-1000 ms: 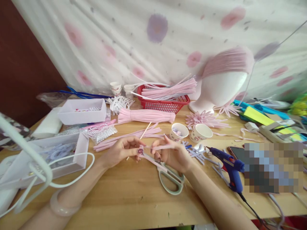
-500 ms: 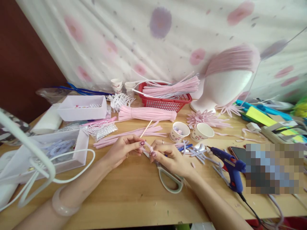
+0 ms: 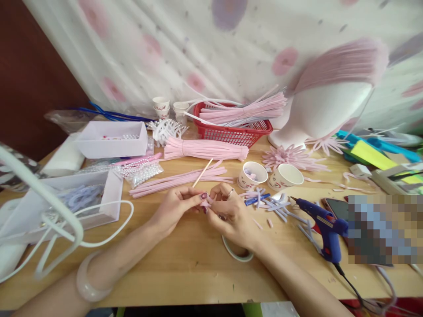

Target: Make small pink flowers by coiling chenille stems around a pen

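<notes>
My left hand [image 3: 180, 204] and my right hand [image 3: 231, 215] meet over the table, both closed, pinching a small piece of pink pipe cleaner [image 3: 206, 204] between the fingertips. Its exact shape is mostly hidden by the fingers. A thin pale stick [image 3: 202, 172] rises just beyond my left fingers; whether they hold it, I cannot tell. Scissors [image 3: 228, 249] lie under my right hand, with part of a handle loop showing. Loose pink pipe cleaners [image 3: 181, 179] lie just beyond my left hand.
Two paper cups [image 3: 286, 176] stand beyond my right hand, near a blue pen [image 3: 257, 199] and cut lilac pieces. A blue glue gun [image 3: 322, 224] lies right. Behind are a red basket [image 3: 228, 132] and a foam head [image 3: 325, 110]. White boxes [image 3: 112, 147] and a white cable stand left.
My hands have drawn closer together, and the fingers have shifted on the pink piece. My right hand covers more of the scissors. The view has tilted slightly down.
</notes>
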Action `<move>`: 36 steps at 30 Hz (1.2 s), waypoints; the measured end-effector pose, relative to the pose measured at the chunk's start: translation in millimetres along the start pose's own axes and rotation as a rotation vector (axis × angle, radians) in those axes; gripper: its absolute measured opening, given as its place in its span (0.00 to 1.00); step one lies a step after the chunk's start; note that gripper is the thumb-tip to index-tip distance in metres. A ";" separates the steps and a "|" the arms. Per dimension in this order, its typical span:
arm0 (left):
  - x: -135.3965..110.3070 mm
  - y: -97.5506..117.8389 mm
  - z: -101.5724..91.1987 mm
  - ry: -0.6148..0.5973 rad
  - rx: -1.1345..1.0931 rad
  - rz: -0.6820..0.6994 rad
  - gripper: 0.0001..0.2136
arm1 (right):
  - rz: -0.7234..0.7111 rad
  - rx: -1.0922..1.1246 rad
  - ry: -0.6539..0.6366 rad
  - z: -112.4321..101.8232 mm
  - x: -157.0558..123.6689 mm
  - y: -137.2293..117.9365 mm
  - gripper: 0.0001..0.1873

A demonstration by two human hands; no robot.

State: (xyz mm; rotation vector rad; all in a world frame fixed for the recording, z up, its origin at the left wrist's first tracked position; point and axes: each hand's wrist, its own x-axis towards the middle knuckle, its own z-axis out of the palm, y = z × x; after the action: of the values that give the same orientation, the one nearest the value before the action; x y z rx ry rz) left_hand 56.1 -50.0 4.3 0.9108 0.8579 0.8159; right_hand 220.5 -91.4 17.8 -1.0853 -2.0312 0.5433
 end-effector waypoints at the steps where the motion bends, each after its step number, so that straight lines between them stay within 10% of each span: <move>1: -0.6 -0.4 0.9 0.011 -0.009 0.008 0.10 | -0.006 0.005 0.014 0.7 -0.6 0.2 0.14; 18: -5.4 -4.1 10.3 0.121 -0.114 0.068 0.12 | -0.018 -0.105 0.138 8.0 -1.8 -2.7 0.12; 28: -5.6 -0.8 8.7 -0.008 -0.179 0.063 0.09 | -0.036 -0.132 0.185 7.0 -3.1 -3.1 0.13; 36: -3.0 -0.2 6.3 0.124 -0.173 0.115 0.11 | -0.074 -0.182 -0.080 -1.5 -2.7 -2.6 0.09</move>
State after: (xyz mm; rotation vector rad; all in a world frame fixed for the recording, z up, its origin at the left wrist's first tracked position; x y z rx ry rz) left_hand 60.5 -54.6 7.2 0.7679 0.8333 1.0389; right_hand 221.2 -95.1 19.3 -1.1037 -2.2159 0.3746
